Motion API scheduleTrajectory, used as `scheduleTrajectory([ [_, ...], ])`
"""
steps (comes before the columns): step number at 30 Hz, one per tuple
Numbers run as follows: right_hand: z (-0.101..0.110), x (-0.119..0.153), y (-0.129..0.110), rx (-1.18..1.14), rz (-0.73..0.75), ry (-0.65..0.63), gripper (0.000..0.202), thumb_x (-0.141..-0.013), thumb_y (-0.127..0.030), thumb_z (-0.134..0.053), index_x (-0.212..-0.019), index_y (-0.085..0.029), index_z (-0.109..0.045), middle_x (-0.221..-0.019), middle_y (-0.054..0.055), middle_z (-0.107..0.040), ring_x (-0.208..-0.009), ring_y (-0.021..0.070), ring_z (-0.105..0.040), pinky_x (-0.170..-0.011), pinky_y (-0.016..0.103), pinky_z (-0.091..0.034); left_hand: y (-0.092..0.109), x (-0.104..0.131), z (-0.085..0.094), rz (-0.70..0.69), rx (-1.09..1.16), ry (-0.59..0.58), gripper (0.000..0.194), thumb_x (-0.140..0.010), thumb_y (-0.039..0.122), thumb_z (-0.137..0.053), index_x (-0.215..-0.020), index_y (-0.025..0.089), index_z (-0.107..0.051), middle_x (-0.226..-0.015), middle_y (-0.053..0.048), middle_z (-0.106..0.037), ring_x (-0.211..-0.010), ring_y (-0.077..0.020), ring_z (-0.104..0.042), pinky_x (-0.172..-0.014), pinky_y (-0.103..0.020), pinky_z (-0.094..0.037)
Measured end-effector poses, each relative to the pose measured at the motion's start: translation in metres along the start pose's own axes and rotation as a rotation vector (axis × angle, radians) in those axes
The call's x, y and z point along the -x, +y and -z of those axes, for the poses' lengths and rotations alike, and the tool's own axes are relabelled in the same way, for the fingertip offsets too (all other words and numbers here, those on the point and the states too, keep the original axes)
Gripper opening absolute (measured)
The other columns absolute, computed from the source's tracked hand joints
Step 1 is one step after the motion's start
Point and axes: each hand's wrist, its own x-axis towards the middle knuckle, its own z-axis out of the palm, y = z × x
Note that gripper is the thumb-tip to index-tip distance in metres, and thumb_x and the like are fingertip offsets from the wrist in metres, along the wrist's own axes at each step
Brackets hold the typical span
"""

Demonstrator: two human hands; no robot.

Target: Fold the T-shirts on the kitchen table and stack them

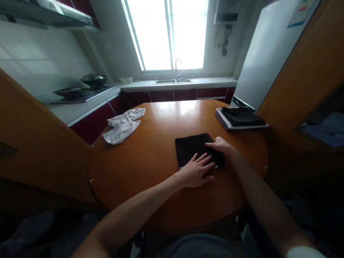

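A folded black cloth (189, 145) lies flat on the wooden table (158, 150), with a bit of white lettering at its near edge. My left hand (197, 172) rests with spread fingers on the cloth's near part, its thumb over the table. At the cloth's right edge, my right hand (220, 145) has its fingers around the edge, thumb on top; part of those fingers is hidden.
A crumpled white garment (122, 125) lies at the table's left edge. A folded stack of white and black cloths (242, 117) sits at the back right. Beyond are a counter with a sink (172, 81), a stove with a pan (93, 79) and a fridge (266, 53).
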Motion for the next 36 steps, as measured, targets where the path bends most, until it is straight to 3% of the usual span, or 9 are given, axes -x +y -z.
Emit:
scheduleTrajectory([
  [6,0.003,0.004,-0.008,-0.247,-0.048,-0.086,0.020,-0.081,-0.029,-0.075,-0.069,-0.015,-0.068,-0.067,0.004,-0.071,-0.059,0.0148,-0.062,-0.049,0.021,-0.042,0.005,-0.007,0.008,-0.069,0.118,0.136,0.035,-0.103,0.040,-0.046,-0.127,0.029,-0.068,-0.140,-0.006,-0.064,-0.136,-0.0240,-0.053,-0.120,-0.044,-0.030],
  [10,0.010,0.004,-0.006,-0.267,-0.044,-0.141,0.017,-0.086,-0.030,-0.069,-0.077,-0.014,-0.070,-0.070,0.003,-0.071,-0.058,0.0131,-0.061,-0.048,0.020,-0.041,-0.003,-0.011,0.023,-0.061,0.209,0.305,0.033,-0.104,0.034,-0.043,-0.109,0.025,-0.075,-0.118,-0.007,-0.074,-0.116,-0.0218,-0.065,-0.111,-0.039,-0.040],
  [15,0.013,0.001,0.002,-0.545,-0.089,-0.289,0.020,-0.083,-0.028,-0.072,-0.100,-0.018,-0.069,-0.091,0.005,-0.077,-0.073,0.0163,-0.070,-0.057,0.021,-0.052,-0.045,-0.010,0.040,0.189,0.216,0.571,0.037,-0.102,0.038,-0.043,-0.092,0.021,-0.075,-0.098,-0.009,-0.075,-0.098,-0.0227,-0.068,-0.095,-0.037,-0.048],
  [19,0.017,-0.001,-0.003,-0.604,-0.093,-0.275,0.031,-0.084,-0.029,-0.070,-0.114,-0.020,-0.067,-0.103,0.006,-0.077,-0.085,0.0203,-0.073,-0.068,0.027,-0.059,-0.085,-0.008,0.040,0.428,0.277,0.731,0.037,-0.097,0.036,-0.045,-0.080,0.020,-0.073,-0.080,-0.005,-0.073,-0.080,-0.0198,-0.067,-0.079,-0.031,-0.049],
  [22,0.028,0.002,-0.018,-0.605,-0.020,-0.216,0.037,-0.087,-0.029,-0.066,-0.122,-0.019,-0.064,-0.110,0.007,-0.076,-0.091,0.0204,-0.074,-0.078,0.029,-0.060,-0.102,-0.008,0.036,0.568,0.371,0.790,0.037,-0.094,0.034,-0.043,-0.075,0.019,-0.071,-0.074,-0.003,-0.072,-0.075,-0.0190,-0.066,-0.073,-0.029,-0.048],
  [25,0.047,0.008,-0.038,-0.617,0.040,-0.169,0.039,-0.087,-0.027,-0.067,-0.125,-0.019,-0.062,-0.111,0.007,-0.075,-0.093,0.0195,-0.074,-0.082,0.029,-0.060,-0.104,-0.010,0.031,0.536,0.512,0.801,0.037,-0.093,0.034,-0.042,-0.073,0.019,-0.069,-0.079,-0.005,-0.073,-0.078,-0.0187,-0.067,-0.075,-0.029,-0.049],
  [29,0.081,0.020,-0.065,-0.630,0.068,-0.079,0.048,-0.079,-0.024,-0.078,-0.125,-0.021,-0.063,-0.101,0.006,-0.076,-0.082,0.0189,-0.073,-0.072,0.027,-0.061,-0.092,-0.023,0.021,0.466,0.757,0.730,0.037,-0.093,0.047,-0.050,-0.072,0.018,-0.063,-0.076,-0.005,-0.070,-0.075,-0.0170,-0.066,-0.070,-0.028,-0.050],
  [33,0.119,0.031,-0.087,-0.574,0.101,0.002,0.042,-0.077,-0.019,-0.079,-0.117,-0.020,-0.068,-0.091,0.005,-0.075,-0.071,0.0168,-0.070,-0.059,0.023,-0.058,-0.076,-0.054,0.005,0.544,1.140,0.639,0.040,-0.082,0.056,-0.071,-0.085,0.019,-0.054,-0.083,-0.003,-0.067,-0.070,-0.0131,-0.065,-0.063,-0.024,-0.050],
  [36,0.152,0.037,-0.095,-0.528,0.096,0.050,0.037,-0.078,-0.018,-0.079,-0.114,-0.019,-0.070,-0.086,0.003,-0.074,-0.065,0.0149,-0.068,-0.056,0.022,-0.056,-0.058,-0.087,-0.007,0.533,1.351,0.532,0.046,-0.082,0.057,-0.074,-0.102,0.022,-0.053,-0.099,-0.005,-0.069,-0.072,-0.0136,-0.069,-0.065,-0.028,-0.055],
])
